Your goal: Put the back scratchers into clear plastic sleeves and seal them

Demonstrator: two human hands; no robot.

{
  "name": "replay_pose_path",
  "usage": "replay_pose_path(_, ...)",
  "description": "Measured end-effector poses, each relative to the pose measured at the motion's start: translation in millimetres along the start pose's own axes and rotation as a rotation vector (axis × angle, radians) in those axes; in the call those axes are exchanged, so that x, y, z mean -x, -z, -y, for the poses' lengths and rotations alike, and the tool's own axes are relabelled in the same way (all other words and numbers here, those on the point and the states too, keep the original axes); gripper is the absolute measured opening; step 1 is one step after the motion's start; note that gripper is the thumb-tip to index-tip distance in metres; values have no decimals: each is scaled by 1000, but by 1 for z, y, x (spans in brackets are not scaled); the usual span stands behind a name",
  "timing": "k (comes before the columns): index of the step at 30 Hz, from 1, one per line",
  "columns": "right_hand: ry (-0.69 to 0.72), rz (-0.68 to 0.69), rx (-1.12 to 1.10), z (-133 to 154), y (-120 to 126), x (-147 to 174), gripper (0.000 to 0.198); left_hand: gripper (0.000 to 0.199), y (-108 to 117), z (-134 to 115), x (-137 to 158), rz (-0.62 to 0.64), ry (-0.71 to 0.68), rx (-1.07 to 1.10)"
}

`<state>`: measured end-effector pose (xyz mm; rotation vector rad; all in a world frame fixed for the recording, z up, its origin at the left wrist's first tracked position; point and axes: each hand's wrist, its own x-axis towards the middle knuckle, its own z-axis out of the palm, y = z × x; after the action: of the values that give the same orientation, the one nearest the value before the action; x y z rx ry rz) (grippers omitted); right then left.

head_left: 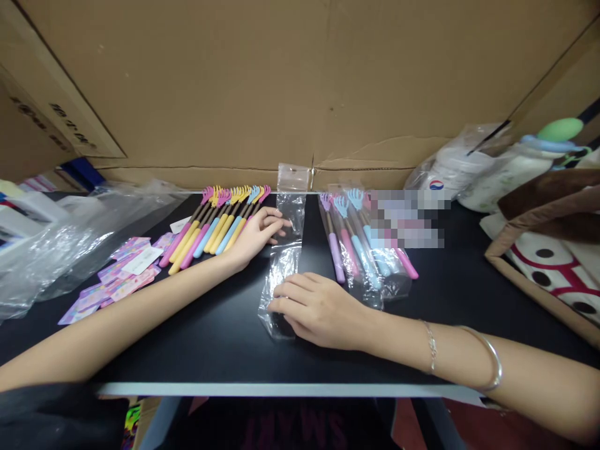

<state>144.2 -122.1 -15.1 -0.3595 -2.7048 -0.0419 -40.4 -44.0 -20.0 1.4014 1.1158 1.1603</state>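
Note:
A long clear plastic bag (287, 250) lies lengthwise on the black tabletop in front of me. My left hand (257, 234) is at the bag's left edge, fingers loosely bent and apart, holding nothing I can see. Over the bag's near end rests my right hand (323, 309), palm down with its fingers spread out on the plastic. Left of the bag is a row of back scratchers (220, 228) with pink, yellow and blue handles, partly behind my left hand. To the right, several back scratchers (359, 240) lie in clear bags.
Pink and purple cards (119, 275) and crumpled clear plastic (89, 240) lie at left. Cardboard (300, 81) walls off the back. A white cup (457, 172), a bottle (520, 169) and a brown-trimmed bag (539, 225) stand at right. One patch is pixelated.

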Motion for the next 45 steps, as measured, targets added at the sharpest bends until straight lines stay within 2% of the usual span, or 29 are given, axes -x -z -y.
replay_pose_path(5, -58, 121, -54, -1, 0, -1, 22, 30, 1, 3, -2, -33, -93, -38)
replay_pose_path(11, -59, 129, -9, 0, 1, -1, 18, 28, 9, 4, -7, -272, -269, -80)
replay_pose_path(14, -44, 147, 31, 0, 2, -1, 17, 24, 12, 3, -6, -314, -340, -181)
replay_pose_path(16, -32, 161, 62, 0, 2, -1, 16, 23, 11, 2, -4, -246, -326, -282)
replay_pose_path(19, -24, 152, 104, 0, 2, 0, 14, 26, 9, 2, -1, 7, -290, -425)
replay_pose_path(22, -16, 118, 140, 0, 1, 1, 13, 28, 7, 3, 4, 261, -378, -632)
replay_pose_path(24, -10, 109, 157, 0, 2, 2, 14, 30, 6, 2, 7, 342, -443, -800)
replay_pose_path(27, 2, 109, 192, -1, 2, 2, 15, 37, 7, 2, 11, 394, -471, -965)
replay_pose_path(32, -18, 109, 242, -12, 2, 3, 16, 52, 12, 3, 11, 425, -402, -1072)
replay_pose_path(40, -167, 159, 171, -42, 14, 4, 17, 62, 18, -9, 12, 643, -291, -1064)
replay_pose_path(45, -199, 177, 119, -49, 20, 5, 20, 73, 19, -8, 13, 667, -298, -1040)
